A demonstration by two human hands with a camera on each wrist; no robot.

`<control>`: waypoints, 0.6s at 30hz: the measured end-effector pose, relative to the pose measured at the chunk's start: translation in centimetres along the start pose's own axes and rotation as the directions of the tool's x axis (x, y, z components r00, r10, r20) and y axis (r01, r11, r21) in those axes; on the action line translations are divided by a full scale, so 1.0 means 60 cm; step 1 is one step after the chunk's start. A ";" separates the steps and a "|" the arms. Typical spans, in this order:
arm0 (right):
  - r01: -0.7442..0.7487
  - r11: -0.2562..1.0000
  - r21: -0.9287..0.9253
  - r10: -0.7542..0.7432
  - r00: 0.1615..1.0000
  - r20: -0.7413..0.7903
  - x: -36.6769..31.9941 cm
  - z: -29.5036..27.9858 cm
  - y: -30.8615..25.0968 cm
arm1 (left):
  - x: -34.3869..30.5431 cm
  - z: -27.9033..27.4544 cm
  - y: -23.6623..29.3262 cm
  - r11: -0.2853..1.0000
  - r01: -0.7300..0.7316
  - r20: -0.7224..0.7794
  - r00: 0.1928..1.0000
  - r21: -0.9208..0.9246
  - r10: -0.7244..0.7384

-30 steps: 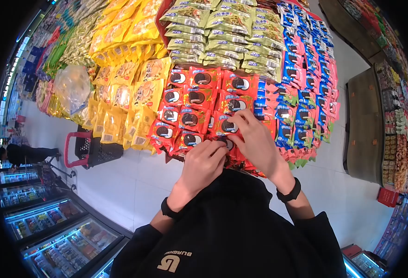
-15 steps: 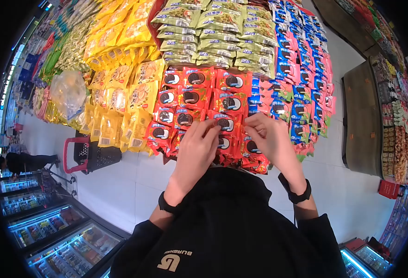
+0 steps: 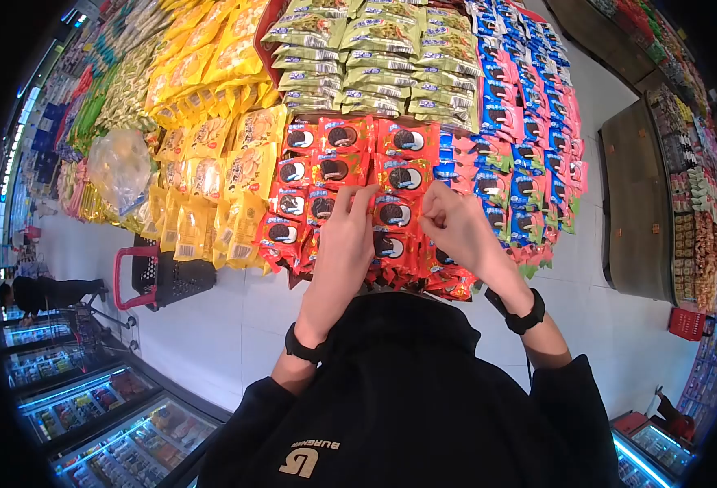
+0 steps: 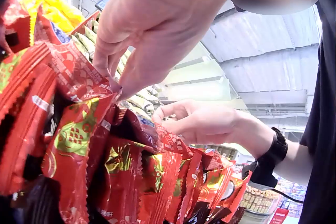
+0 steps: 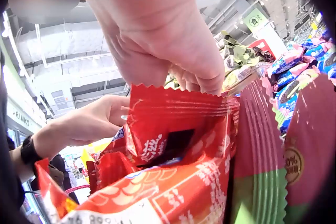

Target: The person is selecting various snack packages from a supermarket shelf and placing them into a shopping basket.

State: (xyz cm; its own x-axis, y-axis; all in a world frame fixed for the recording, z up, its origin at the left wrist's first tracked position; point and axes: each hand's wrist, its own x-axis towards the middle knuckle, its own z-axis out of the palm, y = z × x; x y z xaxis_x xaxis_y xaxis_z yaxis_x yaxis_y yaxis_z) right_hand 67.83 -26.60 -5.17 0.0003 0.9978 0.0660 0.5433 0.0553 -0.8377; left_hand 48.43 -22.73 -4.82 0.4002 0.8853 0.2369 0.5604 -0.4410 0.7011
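Note:
Red cookie packets (image 3: 334, 169) with dark sandwich cookies printed on them stand in rows at the front of a snack display. My left hand (image 3: 347, 232) pinches the upper edge of one red packet (image 4: 73, 129) between thumb and fingers, as the left wrist view shows. Across from it, my right hand (image 3: 460, 228) has its fingers curled at the right side of the same row, pinching a serrated packet edge (image 5: 178, 98). Between the hands lie a red packet (image 3: 394, 213) with its cookie picture face up and another just below it. My right fingertips are partly hidden behind the packet in the right wrist view.
Yellow bags (image 3: 208, 175) fill the left of the display, green bags (image 3: 379, 61) the back, blue and pink packets (image 3: 529, 179) the right. A black basket with a pink handle (image 3: 159, 272) stands on the floor at left. Freezers (image 3: 130, 427) line the lower left; a person (image 3: 49, 289) stands beyond.
My hands were close together over the front packets, then moved apart to either side of one row. The red packets between them now show more fully.

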 end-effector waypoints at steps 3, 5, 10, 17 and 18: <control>0.035 0.999 -0.008 -0.035 0.999 -0.008 0.000 -0.002 0.005 | 0.002 0.000 0.000 0.999 -0.028 0.005 1.000 0.015 0.028; 0.050 0.999 -0.002 -0.050 0.999 0.003 0.000 -0.004 0.002 | 0.002 -0.002 -0.002 0.998 -0.052 0.013 0.999 0.036 0.051; 0.039 0.999 -0.028 -0.038 0.999 0.011 0.009 -0.020 -0.008 | 0.009 -0.007 -0.002 0.999 -0.024 0.032 0.999 0.027 0.023; 0.121 0.987 -0.102 -0.127 0.990 -0.059 0.028 -0.006 0.005 | 0.029 0.008 -0.002 0.995 -0.084 -0.044 0.995 0.045 0.086; 0.115 0.988 -0.099 -0.122 0.990 -0.068 0.028 -0.004 0.007 | 0.031 0.013 -0.008 0.996 -0.079 -0.042 0.996 0.044 0.080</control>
State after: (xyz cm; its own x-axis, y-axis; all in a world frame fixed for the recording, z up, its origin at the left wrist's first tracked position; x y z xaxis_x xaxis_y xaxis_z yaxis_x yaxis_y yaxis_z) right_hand 68.24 -24.88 -5.29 -0.0094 0.9788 0.2045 0.6197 0.1662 -0.7670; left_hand 49.47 -20.98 -5.23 0.4130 0.8524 0.3208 0.5587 -0.5153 0.6499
